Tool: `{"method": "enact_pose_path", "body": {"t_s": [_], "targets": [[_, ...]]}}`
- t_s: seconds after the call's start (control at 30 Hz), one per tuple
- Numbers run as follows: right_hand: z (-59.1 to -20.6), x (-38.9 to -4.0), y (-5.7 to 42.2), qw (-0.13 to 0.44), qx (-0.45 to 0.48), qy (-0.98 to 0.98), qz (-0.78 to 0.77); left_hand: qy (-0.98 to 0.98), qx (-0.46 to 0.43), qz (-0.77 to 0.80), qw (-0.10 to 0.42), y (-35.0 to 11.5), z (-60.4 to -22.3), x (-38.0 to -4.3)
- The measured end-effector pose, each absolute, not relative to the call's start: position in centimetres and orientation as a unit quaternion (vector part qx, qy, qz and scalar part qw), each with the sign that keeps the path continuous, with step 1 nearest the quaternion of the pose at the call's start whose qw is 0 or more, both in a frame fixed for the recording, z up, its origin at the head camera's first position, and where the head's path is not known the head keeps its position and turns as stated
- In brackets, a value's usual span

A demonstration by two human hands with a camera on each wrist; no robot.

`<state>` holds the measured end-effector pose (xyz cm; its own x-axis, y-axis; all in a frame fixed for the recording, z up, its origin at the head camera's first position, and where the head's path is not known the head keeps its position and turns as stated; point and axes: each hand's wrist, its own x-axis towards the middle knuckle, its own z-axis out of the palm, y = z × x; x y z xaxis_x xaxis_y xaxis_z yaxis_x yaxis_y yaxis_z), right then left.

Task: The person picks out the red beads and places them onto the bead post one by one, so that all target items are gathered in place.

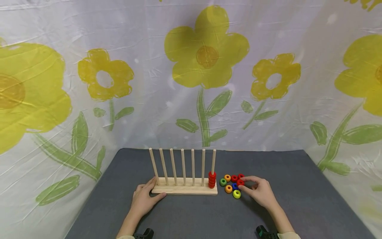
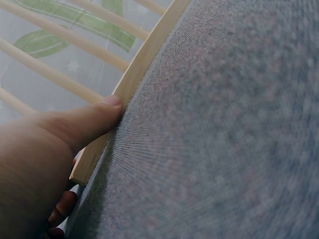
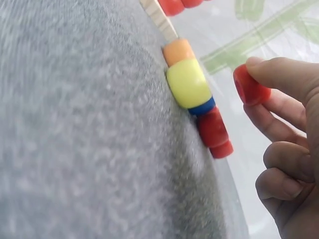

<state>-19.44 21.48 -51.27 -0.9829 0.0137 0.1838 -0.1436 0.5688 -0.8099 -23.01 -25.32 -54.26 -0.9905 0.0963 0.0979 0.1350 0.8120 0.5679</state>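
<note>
A pale wooden peg board [image 1: 185,190] with several upright pegs stands on the table. Red beads [image 1: 212,180] are stacked on its rightmost peg. My left hand [image 1: 143,199] grips the board's left end, the thumb along the front edge [image 2: 133,77] and the other fingers around the end. Between thumb and fingertips, my right hand [image 1: 260,192] pinches a red bead [image 3: 251,87], raised off the table in the right wrist view. Beneath it lie loose beads: yellow-green [image 1: 236,194], blue [image 1: 234,186], green [image 1: 222,182], orange [image 1: 228,189] and red [image 1: 234,178].
The dark grey cloth-covered table [image 1: 185,217] reaches back to a white curtain [image 1: 143,99] printed with yellow flowers. The loose beads cluster just right of the board. Black wrist devices [image 1: 265,232] show at the bottom of the head view.
</note>
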Motion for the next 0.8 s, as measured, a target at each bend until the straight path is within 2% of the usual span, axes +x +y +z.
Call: {"method": "enact_pose_path", "body": {"t_s": [0.8], "targets": [[-48.9, -21.1, 19.6, 0.122, 0.071, -0.877, 0.459, -0.95, -0.061, -0.305, 0.029, -25.3, -54.1, -23.0]]}}
